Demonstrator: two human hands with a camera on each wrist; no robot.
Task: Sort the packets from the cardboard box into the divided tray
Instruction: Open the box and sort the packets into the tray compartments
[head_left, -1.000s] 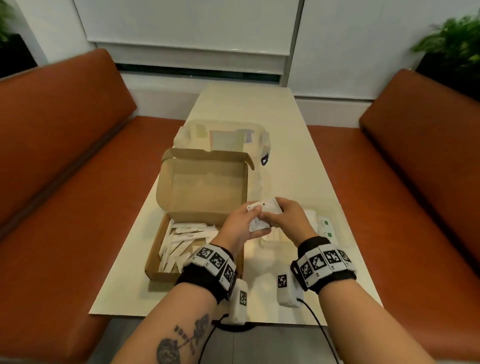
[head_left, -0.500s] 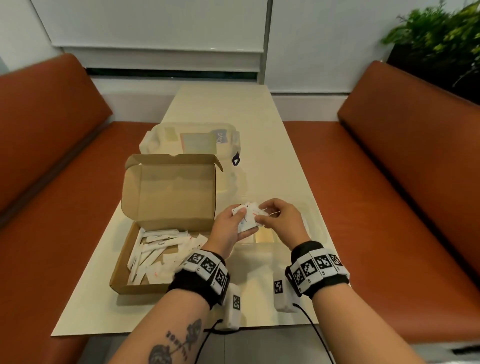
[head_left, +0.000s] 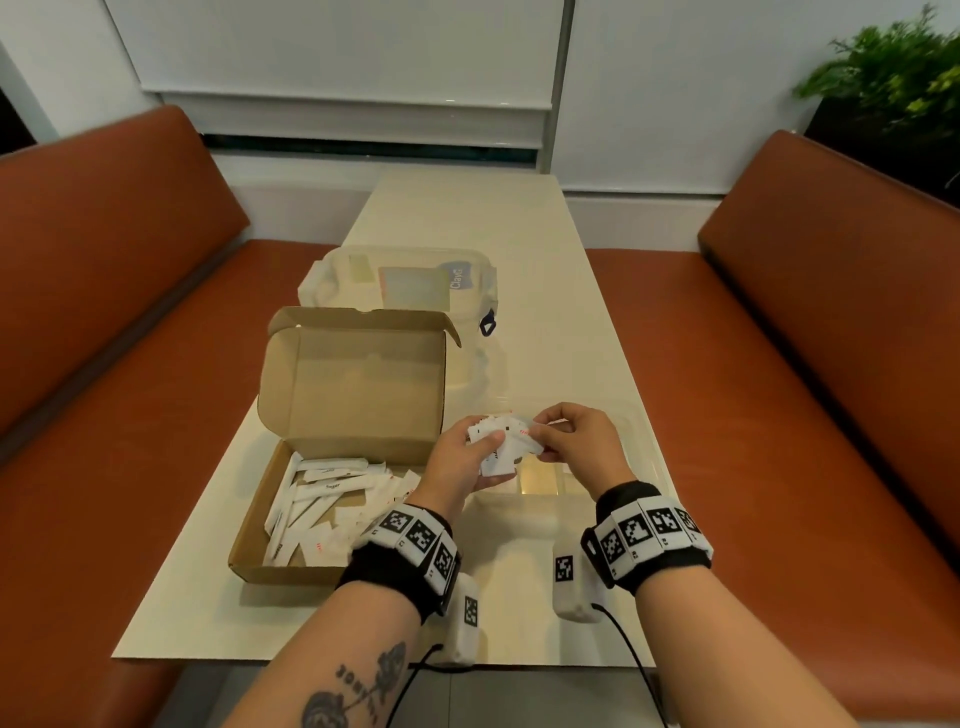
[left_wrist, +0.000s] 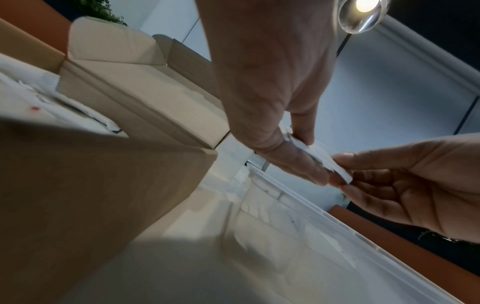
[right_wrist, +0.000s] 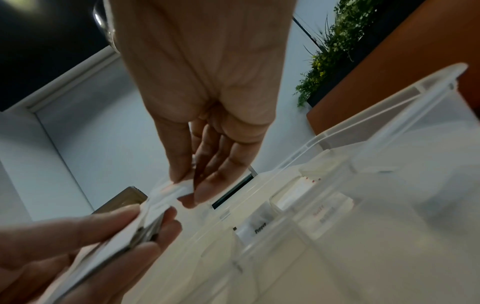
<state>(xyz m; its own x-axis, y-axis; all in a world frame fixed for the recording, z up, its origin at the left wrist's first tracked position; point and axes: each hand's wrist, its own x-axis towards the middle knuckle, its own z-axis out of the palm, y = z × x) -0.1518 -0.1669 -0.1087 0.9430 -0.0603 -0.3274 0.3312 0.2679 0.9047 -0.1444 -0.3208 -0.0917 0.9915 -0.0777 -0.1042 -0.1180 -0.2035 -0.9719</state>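
Note:
My left hand (head_left: 470, 454) grips a fanned stack of small white packets (head_left: 501, 441) above the near-left part of the clear divided tray (head_left: 644, 457). My right hand (head_left: 558, 436) pinches the top packet (right_wrist: 179, 188) of that stack between thumb and fingers. The left wrist view shows both hands meeting on the stack of packets (left_wrist: 327, 158). The open cardboard box (head_left: 343, 405) stands to the left, its lid upright, with several white packets (head_left: 322, 504) lying inside. In the right wrist view a tray compartment holds a packet marked Pepper (right_wrist: 257, 226), another holds packets with red print (right_wrist: 306, 189).
A clear lidded plastic container (head_left: 410, 280) stands behind the box on the cream table (head_left: 550, 291). Orange bench seats (head_left: 779, 395) run along both sides. A green plant (head_left: 893, 78) stands at the back right. The table's near edge is just below my wrists.
The head camera has shifted, so the scene slid left and then back to the right. Both hands stay on the packet stack; the right hand's fingers have worked at the top packet.

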